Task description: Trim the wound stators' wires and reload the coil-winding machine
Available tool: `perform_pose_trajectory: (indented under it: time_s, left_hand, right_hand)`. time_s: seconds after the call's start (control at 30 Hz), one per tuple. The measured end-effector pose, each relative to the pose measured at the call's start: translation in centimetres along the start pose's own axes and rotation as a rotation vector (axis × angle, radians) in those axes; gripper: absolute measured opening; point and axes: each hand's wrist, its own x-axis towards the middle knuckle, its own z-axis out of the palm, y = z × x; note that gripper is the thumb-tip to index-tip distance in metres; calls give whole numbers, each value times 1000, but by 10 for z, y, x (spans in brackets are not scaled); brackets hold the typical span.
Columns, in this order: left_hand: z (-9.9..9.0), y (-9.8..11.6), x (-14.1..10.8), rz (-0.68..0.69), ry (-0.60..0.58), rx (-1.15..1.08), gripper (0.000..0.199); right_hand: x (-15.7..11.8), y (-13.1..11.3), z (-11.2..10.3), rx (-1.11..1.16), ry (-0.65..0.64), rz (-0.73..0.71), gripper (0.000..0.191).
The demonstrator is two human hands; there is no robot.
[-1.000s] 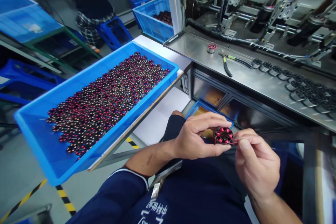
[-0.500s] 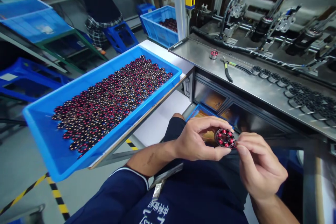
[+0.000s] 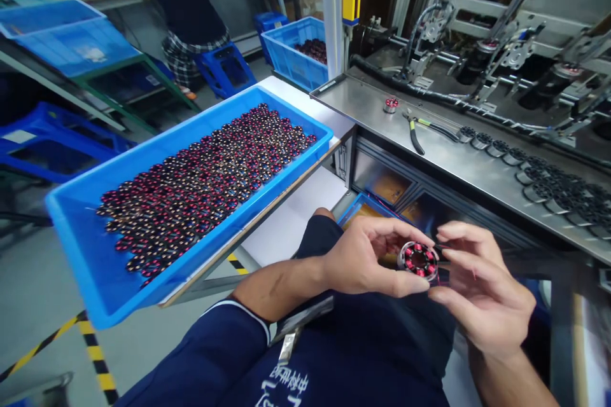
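Note:
My left hand [image 3: 360, 259] is closed around a motor stator [image 3: 409, 262], a round ring wound with red wire coils. The thumb and fingers grip its rim, and the coil side faces up towards me. Just right of it, my right hand [image 3: 491, 296] is open, fingers apart and curved near the ring's edge. A thin red wire end shows between the two hands. To my left, a blue tray [image 3: 67, 216] carries many wound stators [image 3: 200, 184] of the same kind, set close together.
A metal bench [image 3: 449, 159] on the right holds one red-wound stator [image 3: 391, 105], pliers [image 3: 416, 137] and rows of bare stators [image 3: 537, 187]. Behind it stands a winding machine [image 3: 515, 51]. A co-worker [image 3: 172, 0] is at the back left, by a blue crate [image 3: 296, 63].
My right fingers have opened from a pinch at the stator's edge and drawn slightly away. The stator has shifted a little right and down in my left hand.

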Motion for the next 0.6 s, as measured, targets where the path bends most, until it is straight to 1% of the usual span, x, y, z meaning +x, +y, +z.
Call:
perform_pose_trajectory:
  time_s: [0.07, 0.13, 0.2, 0.27, 0.37, 0.43, 0.5, 0.57, 0.6]
  left_hand:
    - [2, 2, 0, -81, -25, -96, 38]
    - [4, 3, 1, -145, -37, -160, 38]
    - [4, 2, 1, -208, -44, -189, 38]
    - [4, 2, 2, -247, -52, -193, 38]
    - [2, 2, 3, -254, -50, -183, 35]
    - [3, 2, 4, -265, -42, -206, 37]
    - [4, 1, 5, -262, -41, -245, 44]
    - [7, 0, 4, -200, -37, -239, 50]
    - [9, -1, 4, -131, -28, -212, 51]
  right_hand:
    - [11, 1, -6, 47, -130, -37, 48]
    - [21, 0, -8, 56, -201, -87, 43]
    - [27, -1, -8, 41, -225, -121, 38]
    - [29, -2, -7, 19, -218, -151, 32]
    - [25, -3, -6, -53, -164, -171, 23]
    - [17, -4, -6, -178, -86, -188, 18]
    - [7, -5, -7, -349, 23, -265, 21]
    - [-7, -7, -7, -484, 100, -326, 31]
    - [-14, -8, -7, -488, 139, -282, 36]
